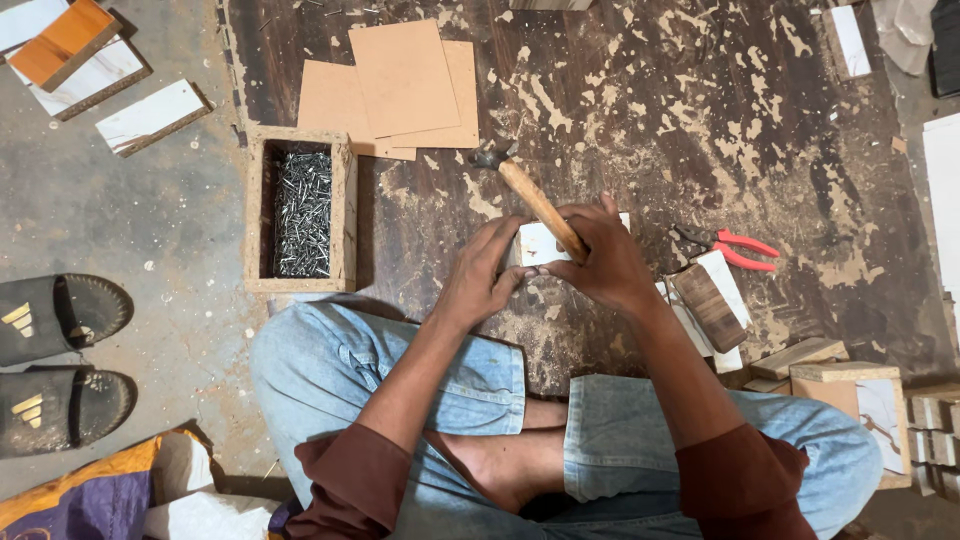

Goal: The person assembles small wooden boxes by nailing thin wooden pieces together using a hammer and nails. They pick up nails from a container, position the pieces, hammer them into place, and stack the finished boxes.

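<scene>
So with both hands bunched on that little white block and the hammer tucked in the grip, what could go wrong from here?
1. The left hand fingertips sit right at the white block; a hammer blow could catch them.
2. The right hand holds block and hammer handle together, so either might slip.
3. The open box of nails lies close by the left knee; a nudge could spill it.

Open chipboard box of steel nails point(301, 210); stacked tan hardboard sheets point(395, 88); red-handled pliers point(735, 247); pair of dark sandals point(62, 360) (on the grey floor); white-faced board offcuts point(152, 116).
</scene>
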### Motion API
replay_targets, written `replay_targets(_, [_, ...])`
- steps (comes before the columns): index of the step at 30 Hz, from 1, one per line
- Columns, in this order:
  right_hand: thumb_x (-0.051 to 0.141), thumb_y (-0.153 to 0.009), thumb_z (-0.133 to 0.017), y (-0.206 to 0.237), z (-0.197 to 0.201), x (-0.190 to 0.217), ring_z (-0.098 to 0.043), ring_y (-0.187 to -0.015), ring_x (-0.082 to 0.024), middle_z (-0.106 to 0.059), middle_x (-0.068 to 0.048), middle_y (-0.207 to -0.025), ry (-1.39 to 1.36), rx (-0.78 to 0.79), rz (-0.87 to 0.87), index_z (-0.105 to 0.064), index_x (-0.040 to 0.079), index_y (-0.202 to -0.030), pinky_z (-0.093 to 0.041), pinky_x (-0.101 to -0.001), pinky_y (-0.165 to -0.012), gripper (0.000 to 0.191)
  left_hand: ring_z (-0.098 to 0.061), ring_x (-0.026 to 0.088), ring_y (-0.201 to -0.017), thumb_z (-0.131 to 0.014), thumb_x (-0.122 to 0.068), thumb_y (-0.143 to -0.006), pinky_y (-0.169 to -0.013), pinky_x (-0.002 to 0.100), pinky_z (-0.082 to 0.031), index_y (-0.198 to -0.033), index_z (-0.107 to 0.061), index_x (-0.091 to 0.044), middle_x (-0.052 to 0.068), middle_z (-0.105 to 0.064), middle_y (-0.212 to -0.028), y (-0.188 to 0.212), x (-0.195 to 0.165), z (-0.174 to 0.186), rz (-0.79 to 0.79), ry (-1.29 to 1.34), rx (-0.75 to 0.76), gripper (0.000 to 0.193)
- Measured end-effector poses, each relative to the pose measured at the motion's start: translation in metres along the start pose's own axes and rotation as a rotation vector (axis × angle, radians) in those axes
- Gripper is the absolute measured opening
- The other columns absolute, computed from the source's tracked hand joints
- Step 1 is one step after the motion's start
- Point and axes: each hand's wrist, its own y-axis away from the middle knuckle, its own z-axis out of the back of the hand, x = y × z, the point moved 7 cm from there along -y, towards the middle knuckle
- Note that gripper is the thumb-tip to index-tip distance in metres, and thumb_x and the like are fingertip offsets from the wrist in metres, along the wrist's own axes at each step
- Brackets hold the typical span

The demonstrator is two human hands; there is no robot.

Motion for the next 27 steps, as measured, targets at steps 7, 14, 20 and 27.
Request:
replay_targets(7, [0.030, -0.093, -0.074, 0.061, 0.035, 0.016, -0.067, -0.100, -0.032, -0.066, -0.017, -0.113, -0.087, -0.214, -0.069, -0.064, 0.003, -0.109, -0.054, -0.0432, -0.081, 0.033, -0.060, 0.043, -0.130, -0.076, -0.011, -0.087, -0.111, 0.047, -0.050, -0.146, -0.049, -0.003, 0.025, -0.058, -0.141, -0.005, -0.004, -0.001, 0.034, 0.003, 0.024, 0.065])
replay_targets(14, [0.020, -0.101, -0.053, 0.173, -0.006, 0.008, -0.057, -0.058, -0.020, -0.061, -0.012, -0.070, -0.386, -0.158, -0.534, -0.046, 0.011, -0.150, -0.047, -0.0368, -0.053, 0.050, -0.060, 0.043, -0.131, -0.073, -0.005, -0.083, -0.113, 0.048, -0.048, -0.146, -0.049, -0.005, 0.025, -0.059, -0.141, -0.009, -0.007, -0.001, 0.031, -0.010, 0.023, 0.067])
replay_targets(20, [0.012, -0.103, -0.055, 0.191, 0.001, 0.051, -0.063, -0.073, -0.018, -0.068, -0.011, -0.089, -0.232, -0.428, -0.091, -0.037, 0.008, -0.156, -0.052, -0.0306, -0.066, 0.056, -0.060, 0.042, -0.130, -0.073, -0.005, -0.084, -0.114, 0.048, -0.048, -0.146, -0.048, -0.004, 0.025, -0.059, -0.140, -0.008, -0.004, -0.008, 0.059, -0.038, 0.043, 0.067])
replay_targets(27, [0.010, -0.100, -0.059, 0.220, -0.022, 0.009, -0.069, -0.074, -0.034, -0.070, -0.021, -0.089, -0.290, -0.401, -0.510, -0.060, 0.007, -0.141, -0.055, -0.0401, -0.064, 0.041, -0.060, 0.043, -0.128, -0.074, -0.002, -0.080, -0.111, 0.047, -0.049, -0.142, -0.051, -0.003, 0.025, -0.060, -0.137, -0.007, -0.010, -0.001, 0.077, -0.053, 0.026, 0.066])
